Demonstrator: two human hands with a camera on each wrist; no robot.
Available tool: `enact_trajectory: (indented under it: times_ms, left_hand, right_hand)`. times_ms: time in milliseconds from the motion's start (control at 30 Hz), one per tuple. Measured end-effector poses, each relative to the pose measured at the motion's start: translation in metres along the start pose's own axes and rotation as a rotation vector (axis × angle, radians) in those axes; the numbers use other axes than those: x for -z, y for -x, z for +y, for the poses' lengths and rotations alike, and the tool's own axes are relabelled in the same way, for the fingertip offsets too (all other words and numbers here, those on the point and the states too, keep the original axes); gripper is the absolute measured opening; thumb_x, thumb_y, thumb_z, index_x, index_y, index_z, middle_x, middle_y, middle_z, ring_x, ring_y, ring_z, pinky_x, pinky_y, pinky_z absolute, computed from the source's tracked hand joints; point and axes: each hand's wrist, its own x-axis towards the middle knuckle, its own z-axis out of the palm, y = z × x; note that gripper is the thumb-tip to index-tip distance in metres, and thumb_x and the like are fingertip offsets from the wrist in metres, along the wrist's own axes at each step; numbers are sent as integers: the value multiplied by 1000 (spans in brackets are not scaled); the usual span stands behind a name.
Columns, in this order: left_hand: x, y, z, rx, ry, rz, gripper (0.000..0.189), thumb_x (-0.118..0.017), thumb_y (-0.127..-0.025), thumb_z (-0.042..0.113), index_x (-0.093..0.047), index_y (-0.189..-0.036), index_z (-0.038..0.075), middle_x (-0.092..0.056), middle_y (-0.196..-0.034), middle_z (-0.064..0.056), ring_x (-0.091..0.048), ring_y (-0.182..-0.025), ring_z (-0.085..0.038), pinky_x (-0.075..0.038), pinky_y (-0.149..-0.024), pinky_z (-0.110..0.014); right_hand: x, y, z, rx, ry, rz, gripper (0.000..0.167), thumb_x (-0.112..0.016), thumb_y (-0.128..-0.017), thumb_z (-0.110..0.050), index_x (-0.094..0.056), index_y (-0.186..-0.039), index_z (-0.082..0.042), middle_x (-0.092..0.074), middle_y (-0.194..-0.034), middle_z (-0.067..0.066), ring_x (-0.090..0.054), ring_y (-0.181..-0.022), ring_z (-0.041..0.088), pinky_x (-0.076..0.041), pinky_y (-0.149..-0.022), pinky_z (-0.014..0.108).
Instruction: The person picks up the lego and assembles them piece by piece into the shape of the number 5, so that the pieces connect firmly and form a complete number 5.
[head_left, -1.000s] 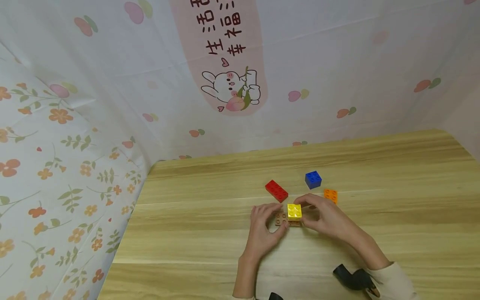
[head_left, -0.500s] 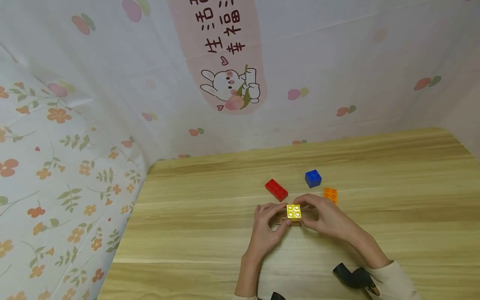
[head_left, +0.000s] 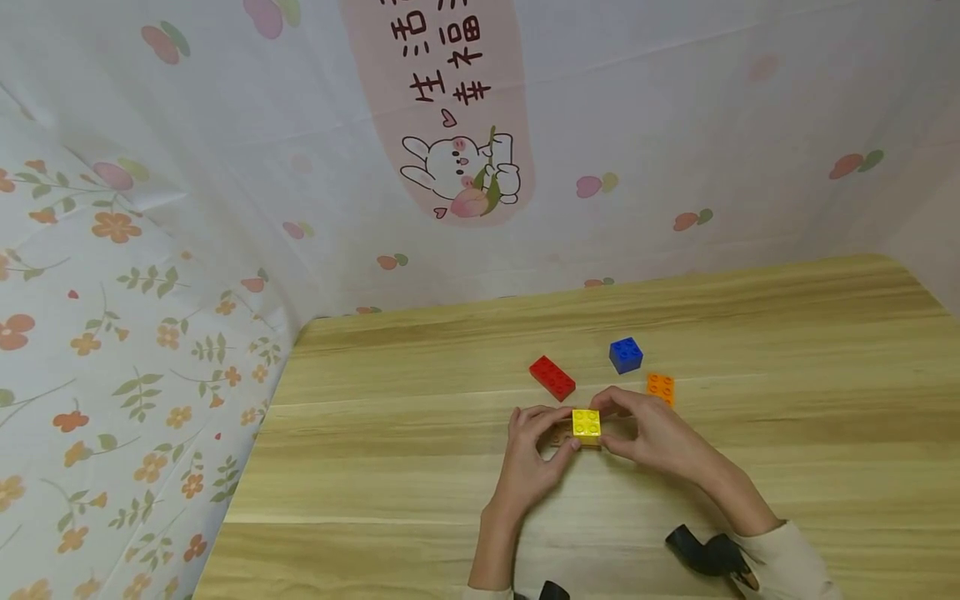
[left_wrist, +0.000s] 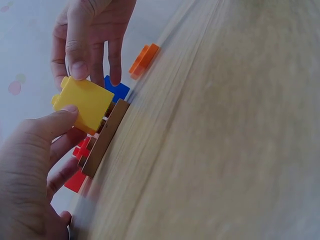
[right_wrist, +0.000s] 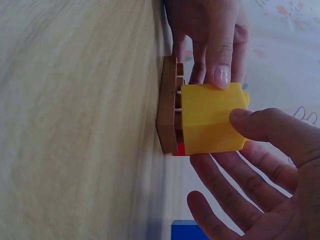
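Observation:
Both hands pinch one yellow building brick (head_left: 587, 423), studs facing up, over the right end of a flat brown brick (left_wrist: 103, 141). My left hand (head_left: 527, 458) has its thumb on the near side and its fingers behind. From the other side my right hand (head_left: 654, 433) holds it, thumb on the yellow face in the right wrist view and fingers along the far side. Brown studs show in a narrow strip between the two bricks in both wrist views. The brown brick lies flat on the wooden table (head_left: 390, 467).
A red brick (head_left: 552, 377) lies just behind the hands. Farther back stands a blue brick (head_left: 626, 354), and a flat orange brick (head_left: 660, 386) sits partly behind the right hand. Printed cloth (head_left: 645, 108) hangs along the table's back edge.
My left hand has shifted slightly right, bringing its fingertips onto the yellow brick. The yellow brick has tipped a little and stands slightly farther left. The right hand has kept its grip.

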Motion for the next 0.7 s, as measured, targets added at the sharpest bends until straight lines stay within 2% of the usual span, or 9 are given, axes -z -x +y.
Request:
enact_trajectory:
  times_ms: [433,700]
  left_hand:
    - [0,0,0,33,-4,-23,36,-70,-85,22,-63,-120,16,-61,-113,9,-46,-113,-11,-13,-104,-61]
    - [2,0,0,58,-26,-35,37,-70,-84,24,-63,-120,16,-61,-113,9,-46,-113,-10,-13,-106,-58]
  right_hand:
    - [0,0,-1,0,-2,-1,33,-75,-74,0,-60,-103,-7,-64,-99,2,-63,-89,23,-52,-78,41]
    - [-1,0,-1,9,15,14,33,-76,-73,-1,-62,-102,-10,-65,-98,-2,-62,-88,21,-52,-78,41]
